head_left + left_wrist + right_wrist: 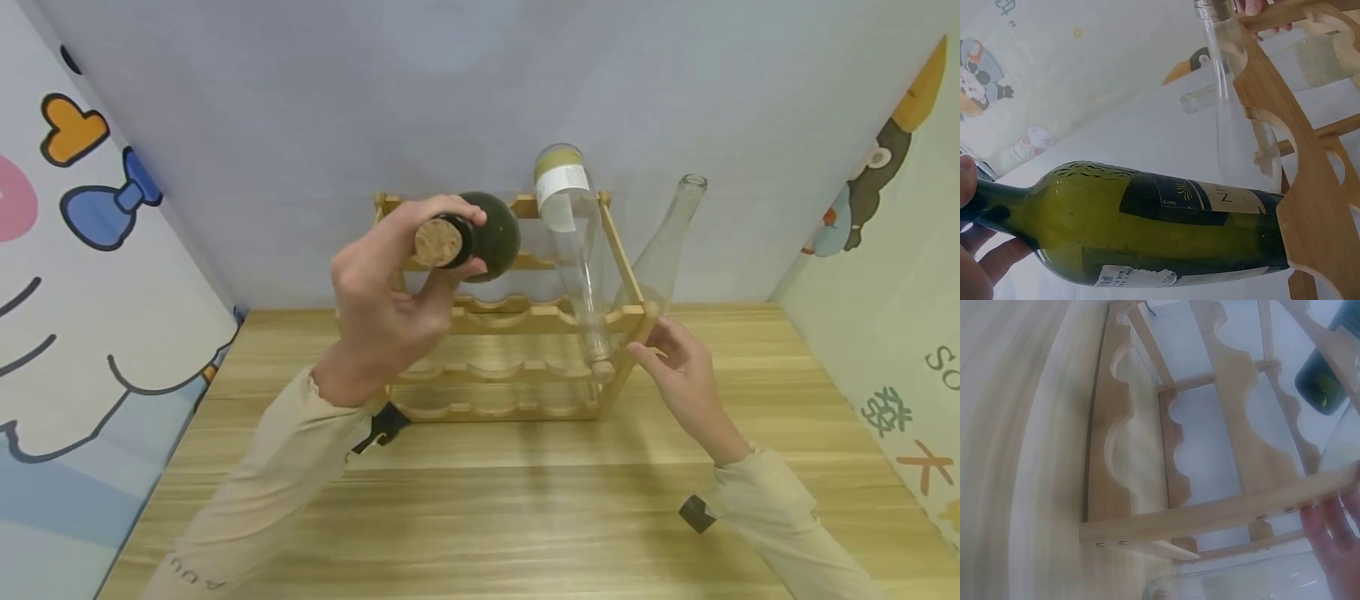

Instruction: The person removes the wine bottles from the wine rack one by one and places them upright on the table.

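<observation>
My left hand [393, 308] grips the neck of a green wine bottle [498, 237], its cork facing the head camera. In the left wrist view, the bottle's labelled body reaches up to a scalloped rail of the wooden wine rack [517, 320]; whether it touches the rail I cannot tell. With thumb and fingers, my right hand [688, 379] holds the rack's right front post. A corked clear glass bottle [581, 258] lies along the right end of the top tier, neck toward me. In the right wrist view the green bottle's base [1322, 387] shows beyond the rails.
Outside the rack's right side, an uncorked clear bottle [667, 242] stands upright, partly hidden by the rack. The rack sits on a wood-grain table [480, 500]. A pale wall [300, 125] rises behind it, and printed panels [885, 333] flank both sides.
</observation>
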Action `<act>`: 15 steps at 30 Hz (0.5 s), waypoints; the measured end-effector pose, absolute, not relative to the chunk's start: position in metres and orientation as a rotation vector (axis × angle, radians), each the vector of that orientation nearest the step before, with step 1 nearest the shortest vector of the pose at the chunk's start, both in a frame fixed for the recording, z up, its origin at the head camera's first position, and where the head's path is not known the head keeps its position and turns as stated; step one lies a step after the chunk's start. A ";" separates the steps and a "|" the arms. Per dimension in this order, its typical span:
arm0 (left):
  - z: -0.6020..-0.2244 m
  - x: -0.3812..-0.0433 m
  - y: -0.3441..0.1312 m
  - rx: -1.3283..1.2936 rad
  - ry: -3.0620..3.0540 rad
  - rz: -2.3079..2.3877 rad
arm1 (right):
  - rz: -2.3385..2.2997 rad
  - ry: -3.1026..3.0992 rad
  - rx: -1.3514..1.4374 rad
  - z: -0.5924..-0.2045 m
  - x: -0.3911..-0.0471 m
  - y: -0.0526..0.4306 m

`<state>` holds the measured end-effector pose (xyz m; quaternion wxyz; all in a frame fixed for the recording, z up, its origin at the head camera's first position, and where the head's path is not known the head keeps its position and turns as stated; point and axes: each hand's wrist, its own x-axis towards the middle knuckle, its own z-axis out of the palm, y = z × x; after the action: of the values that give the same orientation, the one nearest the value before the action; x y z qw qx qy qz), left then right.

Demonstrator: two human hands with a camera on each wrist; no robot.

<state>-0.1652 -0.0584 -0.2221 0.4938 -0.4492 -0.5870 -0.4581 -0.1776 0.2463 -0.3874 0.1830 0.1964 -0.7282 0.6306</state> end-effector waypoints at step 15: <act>-0.191 -0.155 -0.061 -1.098 -1.347 -1.242 | 1.790 -2.041 0.526 -0.389 -0.178 0.249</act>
<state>-0.1548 -0.0609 -0.1906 0.4818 -0.4505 -0.5526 -0.5095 -0.1783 0.2493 -0.3888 0.1872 0.1869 -0.7251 0.6358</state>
